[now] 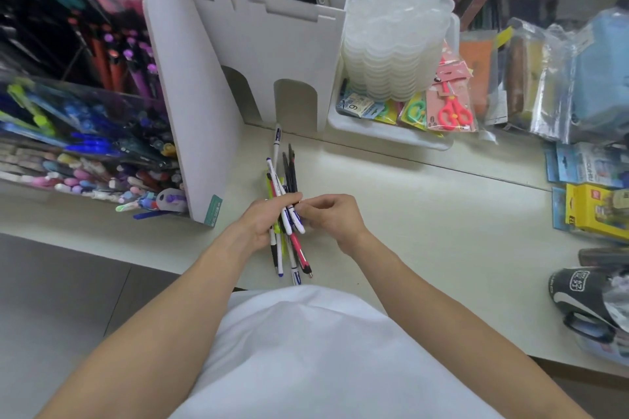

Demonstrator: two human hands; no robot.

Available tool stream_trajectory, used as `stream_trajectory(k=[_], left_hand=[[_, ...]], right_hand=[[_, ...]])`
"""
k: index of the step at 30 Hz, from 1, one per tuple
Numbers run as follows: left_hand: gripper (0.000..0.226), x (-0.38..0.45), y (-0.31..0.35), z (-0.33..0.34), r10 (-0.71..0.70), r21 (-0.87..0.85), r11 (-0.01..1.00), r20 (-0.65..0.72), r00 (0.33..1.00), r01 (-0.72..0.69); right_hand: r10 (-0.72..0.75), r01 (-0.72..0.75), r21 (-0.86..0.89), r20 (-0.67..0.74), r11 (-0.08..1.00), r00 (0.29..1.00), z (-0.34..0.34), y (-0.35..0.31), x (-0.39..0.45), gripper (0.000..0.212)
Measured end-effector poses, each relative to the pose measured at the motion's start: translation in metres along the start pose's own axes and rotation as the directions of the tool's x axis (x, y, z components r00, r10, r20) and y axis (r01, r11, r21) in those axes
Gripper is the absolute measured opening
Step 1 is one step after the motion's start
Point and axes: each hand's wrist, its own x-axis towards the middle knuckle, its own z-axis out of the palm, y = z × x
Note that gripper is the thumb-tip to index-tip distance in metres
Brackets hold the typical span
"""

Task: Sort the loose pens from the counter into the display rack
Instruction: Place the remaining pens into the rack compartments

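A bundle of several loose pens (pixel 279 180), white, black, red and yellow-green, is held over the cream counter (pixel 425 214). My left hand (pixel 265 221) grips the bundle around its middle. My right hand (pixel 332 214) pinches one pen of the bundle at the right side, fingers curled. The pens point away from me toward a white cardboard stand (pixel 272 51). The display rack (pixel 85 139) with clear compartments full of coloured pens stands to the left.
A white tray (pixel 384 133) at the back holds stacked clear plastic lids, scissors packs and cards. Bagged goods, boxed items and a black sandal lie along the right side. A white divider panel (pixel 190 105) separates the rack from the counter.
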Motion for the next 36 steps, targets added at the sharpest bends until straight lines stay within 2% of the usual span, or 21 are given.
stream_trajectory(k=[2,4,8,10,13,15,17,19,21,23,25,27,28,30,32,34,36], left_hand=[[0.021,-0.002,-0.001,0.003,0.025,-0.001,1.0,0.007,1.0,-0.025],[0.017,-0.005,-0.003,0.008,0.044,0.0,0.999,0.011,0.999,-0.044],[0.01,-0.014,-0.013,0.025,0.045,0.1,0.994,0.064,0.997,-0.051],[0.009,-0.018,-0.014,0.037,0.071,0.152,0.985,0.097,0.993,-0.085],[0.012,-0.018,-0.001,0.062,0.2,0.248,0.945,0.077,0.977,-0.213],[0.014,-0.014,0.012,0.078,0.335,0.348,0.872,0.086,0.938,-0.343],[0.015,-0.013,0.022,0.093,0.458,0.399,0.782,0.152,0.876,-0.478],[0.022,-0.013,0.027,0.107,0.545,0.388,0.71,0.227,0.807,-0.588],[0.027,-0.014,0.025,0.116,0.574,0.369,0.677,0.277,0.771,-0.637],[0.023,-0.011,0.019,0.12,0.537,0.393,0.681,0.305,0.786,-0.618],[0.019,-0.008,0.009,0.116,0.417,0.431,0.739,0.312,0.854,-0.518],[0.023,-0.008,-0.002,0.108,0.259,0.439,0.811,0.323,0.91,-0.387],[0.027,-0.009,-0.007,0.103,0.19,0.437,0.837,0.336,0.923,-0.331],[0.028,-0.013,-0.017,0.096,0.079,0.415,0.877,0.371,0.925,-0.241],[0.019,-0.017,-0.026,0.09,-0.01,0.382,0.911,0.393,0.919,-0.153],[0.013,-0.02,-0.031,0.085,-0.056,0.353,0.93,0.421,0.905,-0.107],[0.013,-0.022,-0.034,0.082,-0.065,0.333,0.938,0.438,0.897,-0.095]], right_hand=[[0.022,-0.022,-0.018,-0.004,1.0,1.0,-0.009,-0.005,0.001,0.017],[0.041,-0.042,-0.018,-0.023,0.999,0.999,-0.016,-0.011,0.008,0.036],[0.062,-0.069,0.195,0.042,0.978,0.997,-0.019,-0.017,0.019,0.076],[0.031,-0.043,0.19,0.067,0.981,0.997,-0.021,-0.016,0.021,0.089],[-0.078,0.084,0.174,-0.04,0.981,0.996,-0.035,-0.023,0.018,0.1],[-0.184,0.205,0.186,-0.125,0.961,0.975,-0.05,-0.037,0.011,0.093],[-0.28,0.307,0.173,-0.165,0.936,0.946,-0.066,-0.052,0.001,0.092],[-0.344,0.365,0.117,-0.17,0.923,0.924,-0.078,-0.06,-0.009,0.101],[-0.374,0.383,0.02,-0.167,0.924,0.912,-0.083,-0.061,-0.014,0.113],[-0.38,0.377,-0.055,-0.196,0.925,0.904,-0.087,-0.051,-0.01,0.124],[-0.361,0.352,-0.081,-0.225,0.933,0.905,-0.089,-0.036,-0.006,0.129],[-0.35,0.337,-0.096,-0.233,0.937,0.907,-0.089,-0.021,-0.005,0.119],[-0.344,0.331,-0.094,-0.237,0.939,0.909,-0.089,-0.014,-0.005,0.107],[-0.315,0.313,-0.046,-0.252,0.949,0.915,-0.082,-0.003,-0.005,0.074],[-0.275,0.284,-0.004,-0.274,0.959,0.922,-0.073,0.005,-0.006,0.053],[-0.249,0.265,0.015,-0.288,0.964,0.925,-0.065,0.013,-0.008,0.053],[-0.258,0.275,0.017,-0.286,0.961,0.923,-0.06,0.02,-0.01,0.068]])
